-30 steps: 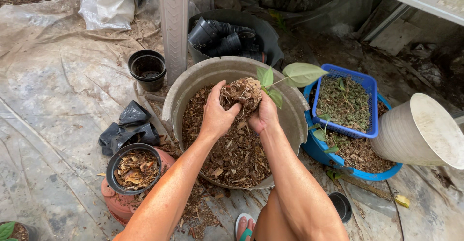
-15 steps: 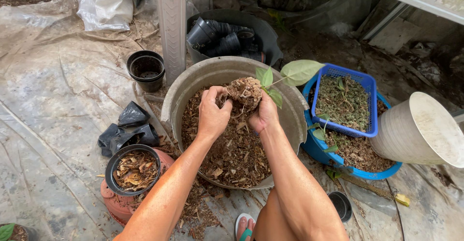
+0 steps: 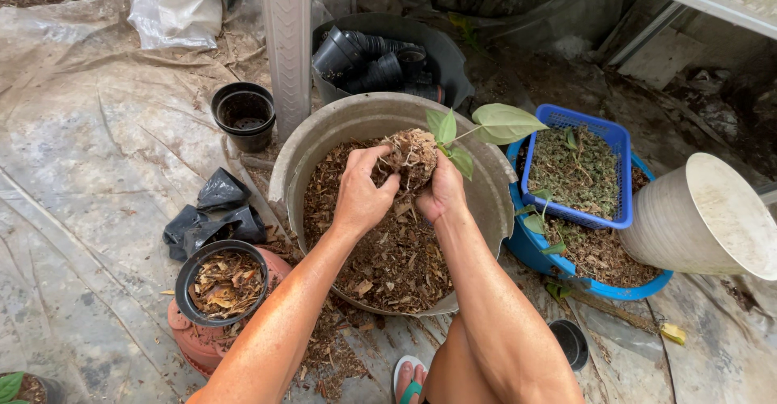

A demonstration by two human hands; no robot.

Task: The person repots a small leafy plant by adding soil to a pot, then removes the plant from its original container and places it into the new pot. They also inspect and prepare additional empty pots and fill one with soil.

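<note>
Hands meet over the grey tub (image 3: 324, 141) of brown mulch. The left hand (image 3: 361, 196) curls closed around one side of the seedling's root ball (image 3: 413, 155), the right hand (image 3: 441, 193) cups and grips the other side, with the leaves (image 3: 498, 122) tipped to the right, above the tub's rim. Done well, this means crumbling the old mix gently with the fingers, supporting the stem's base, and keeping the ball over the tub so the loosened material falls inside.
</note>
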